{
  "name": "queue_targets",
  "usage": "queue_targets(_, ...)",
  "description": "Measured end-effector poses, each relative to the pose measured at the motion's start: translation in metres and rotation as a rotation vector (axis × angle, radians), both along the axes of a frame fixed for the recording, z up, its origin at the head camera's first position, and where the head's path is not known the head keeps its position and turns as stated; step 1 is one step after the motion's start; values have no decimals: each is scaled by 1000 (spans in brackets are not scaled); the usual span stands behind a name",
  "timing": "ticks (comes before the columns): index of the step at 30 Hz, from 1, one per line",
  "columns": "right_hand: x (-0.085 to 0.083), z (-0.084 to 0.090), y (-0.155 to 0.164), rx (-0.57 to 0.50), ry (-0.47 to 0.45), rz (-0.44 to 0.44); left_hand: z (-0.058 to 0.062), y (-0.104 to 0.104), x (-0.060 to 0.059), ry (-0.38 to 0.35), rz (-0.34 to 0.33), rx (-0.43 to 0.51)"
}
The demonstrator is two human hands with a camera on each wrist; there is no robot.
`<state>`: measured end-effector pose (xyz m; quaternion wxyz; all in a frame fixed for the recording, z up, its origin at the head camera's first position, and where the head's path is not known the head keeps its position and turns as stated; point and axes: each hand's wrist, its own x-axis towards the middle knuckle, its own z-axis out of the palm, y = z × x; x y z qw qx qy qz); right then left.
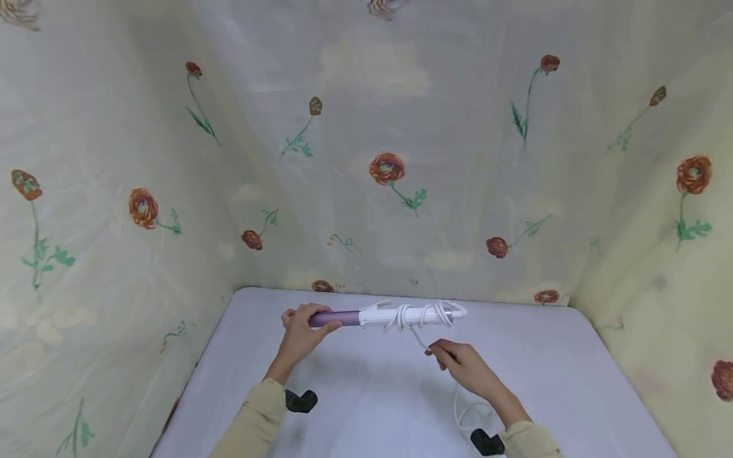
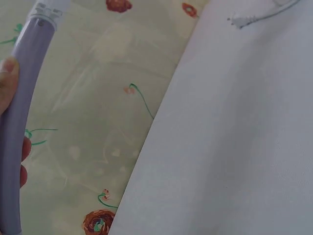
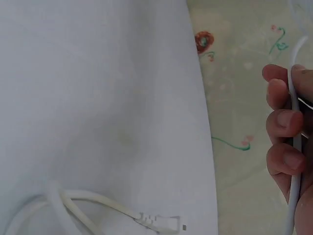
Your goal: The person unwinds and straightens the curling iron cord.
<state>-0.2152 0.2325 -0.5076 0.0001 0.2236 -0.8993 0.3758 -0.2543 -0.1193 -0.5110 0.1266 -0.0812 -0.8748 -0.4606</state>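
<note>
A hair curling iron (image 1: 335, 318) with a purple barrel and a white handle is held level above the table. My left hand (image 1: 302, 334) grips the purple barrel near its left end. In the left wrist view, the thumb and fingertips wrap the barrel (image 2: 25, 107). White cord (image 1: 403, 316) is wound in several turns around the handle. Below and right of the handle, my right hand (image 1: 466, 367) pinches the cord's loose length, which runs across its curled fingers (image 3: 286, 122) in the right wrist view. The cord's plug (image 3: 164, 223) lies on the table.
The white table (image 1: 366, 413) has walls of flower-printed cloth (image 1: 452, 191) at its back and sides. Loose cord (image 1: 458, 413) loops down beside the right wrist. A dark device is strapped at each wrist.
</note>
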Motion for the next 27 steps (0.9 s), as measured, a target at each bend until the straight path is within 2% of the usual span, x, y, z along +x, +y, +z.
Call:
queue_targets(5,9,-4,-16,53,19,75,0,1,-2,62,55,-43)
queue_targets(10,20,-3,-28,31,87,105,-2,3,-2,119,82,-103)
queue_targets(16,32,12,-33,-30,91,110,-3,4,-3,197,78,-161)
queue_targets(18,34,18,-31,-53,135,91,-3,4,-3,209,71,-169)
queue_targets(24,29,36,-16,-137,361,20,-6,5,-2,214,52,-189)
queue_targets(27,24,45,-7,-172,411,-40,-6,6,-1,211,33,-186)
